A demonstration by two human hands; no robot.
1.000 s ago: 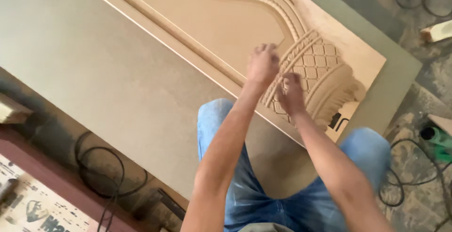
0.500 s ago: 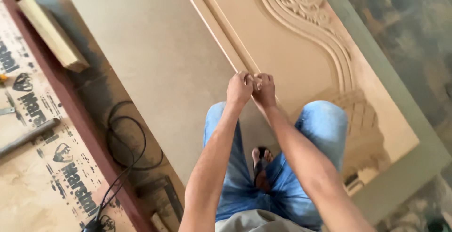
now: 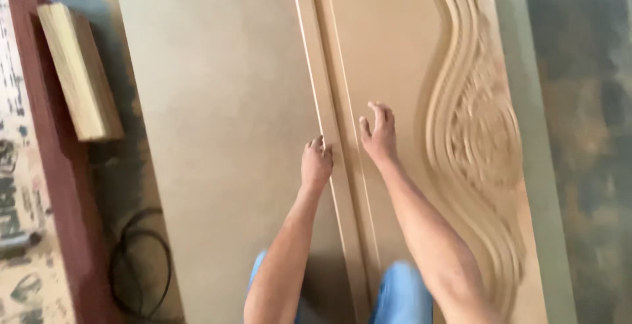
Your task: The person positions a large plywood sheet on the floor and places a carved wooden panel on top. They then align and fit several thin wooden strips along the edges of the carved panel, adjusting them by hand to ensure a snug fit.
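Both arms reach straight out from the bottom of the shot, bare forearms over blue jeans (image 3: 401, 294). The left hand (image 3: 316, 164) sits right at the left edge of the carved door panel (image 3: 388, 54), fingers curled down so the grip looks loosely closed on that raised edge strip, though I can't tell if it's actually pinching it or just pressing. The right hand (image 3: 379, 136) is further in, on the flat recessed part of the panel, fingers spread and slightly bent, grip open with nothing in it, fingertips touching the surface.

The panel is tan, matte, looks like routed fibreboard (a bit motion-blurred). It has straight stepped grooves running along the left side, then a wavy band of ribbed curves on the right with a floral-looking relief beyond it. It lies on a bigger plain grey-beige board (image 3: 217, 133), smooth and flat.

Off to the left there's a pale wooden block (image 3: 80, 71) lying on a dark red-brown plank (image 3: 59, 186), and a black cable (image 3: 138, 265) looped on the floor.
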